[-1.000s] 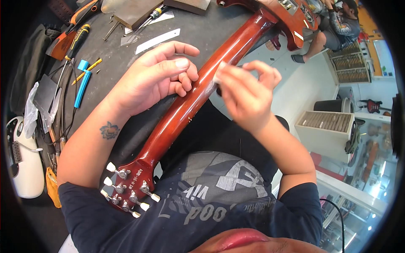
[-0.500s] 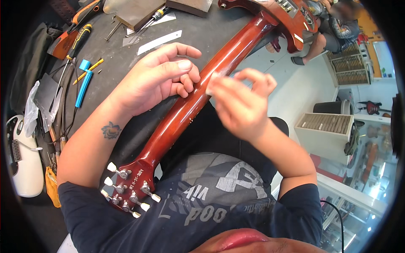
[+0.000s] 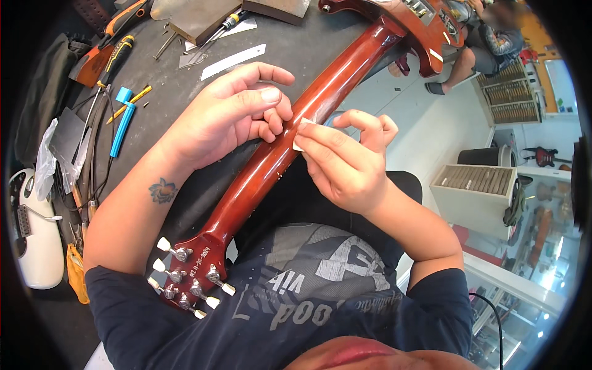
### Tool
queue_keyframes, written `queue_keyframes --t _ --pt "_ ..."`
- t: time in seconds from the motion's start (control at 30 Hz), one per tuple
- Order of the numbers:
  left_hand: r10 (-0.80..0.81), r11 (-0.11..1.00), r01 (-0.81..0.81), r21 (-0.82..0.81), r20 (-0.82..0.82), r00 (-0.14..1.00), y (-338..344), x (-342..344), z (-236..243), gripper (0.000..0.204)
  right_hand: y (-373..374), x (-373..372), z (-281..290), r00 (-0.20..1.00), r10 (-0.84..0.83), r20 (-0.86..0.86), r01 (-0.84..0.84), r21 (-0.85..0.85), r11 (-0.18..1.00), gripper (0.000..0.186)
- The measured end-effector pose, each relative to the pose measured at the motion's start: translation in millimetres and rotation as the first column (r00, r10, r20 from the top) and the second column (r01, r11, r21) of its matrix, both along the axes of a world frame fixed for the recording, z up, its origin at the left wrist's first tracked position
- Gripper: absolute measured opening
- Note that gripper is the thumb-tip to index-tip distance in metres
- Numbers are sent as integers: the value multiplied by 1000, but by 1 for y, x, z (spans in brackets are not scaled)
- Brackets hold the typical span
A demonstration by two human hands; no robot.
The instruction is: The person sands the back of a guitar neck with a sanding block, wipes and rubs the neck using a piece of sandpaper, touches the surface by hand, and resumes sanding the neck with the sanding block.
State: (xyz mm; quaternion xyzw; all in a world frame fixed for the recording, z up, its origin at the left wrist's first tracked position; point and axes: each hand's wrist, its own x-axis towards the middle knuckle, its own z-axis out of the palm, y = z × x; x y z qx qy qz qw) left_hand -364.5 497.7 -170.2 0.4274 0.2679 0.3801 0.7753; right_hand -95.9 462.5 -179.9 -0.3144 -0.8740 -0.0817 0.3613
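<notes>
A glossy red-brown electric guitar neck (image 3: 262, 166) lies diagonally, back side up. Its headstock (image 3: 200, 262), with several pale-buttoned tuners, is close to my body, and the red-brown guitar body (image 3: 425, 37) is at the far right. Between the thumb and fingers of my right hand (image 3: 345, 163) is a small pale piece (image 3: 297, 146), pressed against the neck's right side; its material I cannot make out. My left hand (image 3: 237, 111) rests by the neck's left side, thumb and index finger apart, lower fingers curled against the wood, holding nothing.
The dark workbench (image 3: 179, 92) carries a white flat strip (image 3: 233, 61), a screwdriver (image 3: 120, 55), a blue marker-like tool (image 3: 123, 126) and metal blocks (image 3: 203, 21). A white guitar-like body (image 3: 40, 240) sits at the left. Another person (image 3: 493, 49) sits at the far right.
My right hand has moved slightly toward me and left along the neck, and the pale piece in it shows more clearly. The left hand has stayed put.
</notes>
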Motion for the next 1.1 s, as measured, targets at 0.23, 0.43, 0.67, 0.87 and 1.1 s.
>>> queue_keyframes --t 0.23,0.43,0.67,0.87,1.1 --pt "-7 1000 7 -10 -26 1000 0 2 2 56 -7 2 -3 999 27 -17 -27 -37 999 30" --pt "-16 1000 16 -13 -6 1000 -1 1 2 58 -3 8 -23 997 20 -68 -17 45 999 40" --pt "-7 1000 7 -11 -1 1000 2 0 0 58 -4 8 -25 997 -18 -74 21 46 999 35" --pt "0 1000 0 -7 -6 1000 2 2 2 58 -7 10 -26 997 -16 -81 19 29 999 33" --pt "0 1000 0 3 0 1000 1 1 0 59 -15 9 -33 992 -3 -122 5 16 1000 35"
